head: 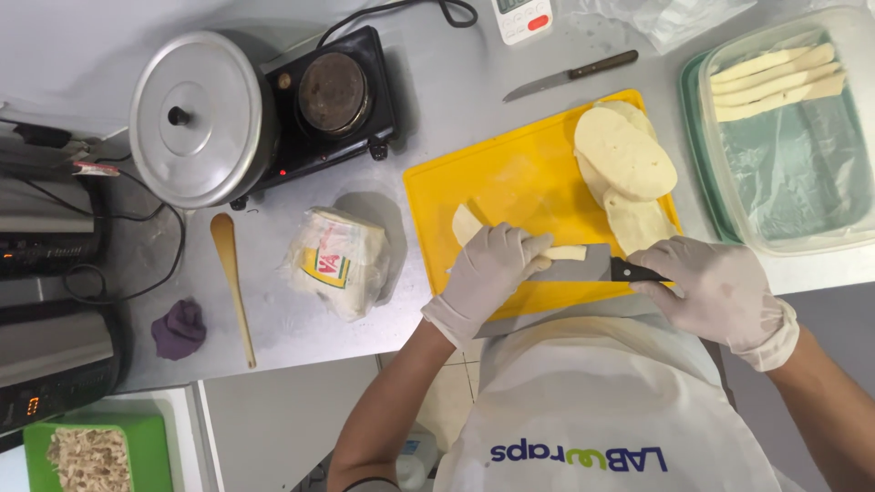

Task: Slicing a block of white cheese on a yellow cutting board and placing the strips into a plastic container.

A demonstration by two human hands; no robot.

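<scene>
The left hand (488, 269), gloved, presses a pale dough strip (565, 252) onto the yellow board (510, 182) at its near edge, fingers curled right beside the blade. The right hand (720, 287) is closed around the handle of the knife (597, 266), blade flat along the strip. A slip on the soft dough could likely bring the edge into the left fingertips.

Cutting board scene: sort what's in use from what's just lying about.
In use: left hand, right hand, black-handled knife, dough strip, yellow board, flatbreads, strip tub.

Lying about: pot, hotplate, wooden spoon, second knife, bag, purple cloth.
</scene>
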